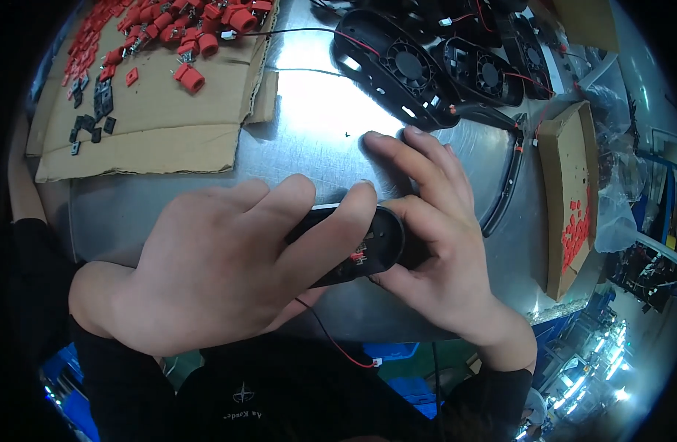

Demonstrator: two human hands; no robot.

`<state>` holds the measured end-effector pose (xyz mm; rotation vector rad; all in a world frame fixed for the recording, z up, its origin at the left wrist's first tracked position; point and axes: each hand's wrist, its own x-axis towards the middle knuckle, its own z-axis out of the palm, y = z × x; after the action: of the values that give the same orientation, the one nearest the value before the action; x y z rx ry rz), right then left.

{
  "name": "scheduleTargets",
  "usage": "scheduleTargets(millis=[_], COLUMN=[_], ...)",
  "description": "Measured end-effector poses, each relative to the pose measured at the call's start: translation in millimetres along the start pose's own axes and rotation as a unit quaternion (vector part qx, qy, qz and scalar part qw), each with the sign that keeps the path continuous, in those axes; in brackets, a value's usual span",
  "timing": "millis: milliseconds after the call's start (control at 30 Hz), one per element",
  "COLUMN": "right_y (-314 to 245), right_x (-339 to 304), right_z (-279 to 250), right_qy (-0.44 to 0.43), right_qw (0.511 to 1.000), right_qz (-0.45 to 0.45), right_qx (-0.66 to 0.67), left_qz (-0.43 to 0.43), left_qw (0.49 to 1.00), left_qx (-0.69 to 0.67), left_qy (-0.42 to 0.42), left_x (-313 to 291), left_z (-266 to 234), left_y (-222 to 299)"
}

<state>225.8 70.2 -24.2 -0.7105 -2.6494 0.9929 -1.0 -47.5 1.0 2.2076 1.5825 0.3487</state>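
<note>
A long black plastic housing is held in front of my body above the metal table. My left hand wraps over its left part, fingers closed across the top and hiding most of it. At the right end, my right hand pinches the rim between thumb and index finger, while its other fingers stretch away over the table. Small red and pale details show inside the housing beside my left fingertips. Below my left hand hangs a thin dark-and-red cable ending in a white connector.
Red round parts and small black pieces lie on cardboard at the left. Several black housings with fans sit at the back. Black-handled pliers and a cardboard tray with red bits are on the right.
</note>
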Motion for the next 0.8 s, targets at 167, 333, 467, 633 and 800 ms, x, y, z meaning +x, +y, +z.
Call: scheduleTargets(millis=[167, 333, 467, 633, 800], right_y=[5, 14, 8, 3, 2], right_x=[0, -7, -9, -6, -7], right_z=[-13, -31, -32, -34, -36], right_qy=[-0.015, -0.004, -0.011, -0.039, -0.077], right_qw=[0.996, 0.786, 0.766, 0.850, 0.767], right_qz=[0.011, 0.177, 0.152, 0.184, 0.157], right_qx=[0.088, 0.593, 0.624, 0.493, 0.618], left_qz=[-0.008, -0.013, -0.004, 0.001, 0.004], left_qw=[1.000, 1.000, 0.999, 0.999, 0.999], left_qx=[-0.012, 0.010, 0.038, 0.046, 0.033], left_qy=[-0.002, -0.005, 0.010, 0.026, 0.025], left_x=[-1, -3, -5, -6, -5], left_z=[-5, -2, 3, 5, 2], left_y=[-1, 0, -1, -1, 0])
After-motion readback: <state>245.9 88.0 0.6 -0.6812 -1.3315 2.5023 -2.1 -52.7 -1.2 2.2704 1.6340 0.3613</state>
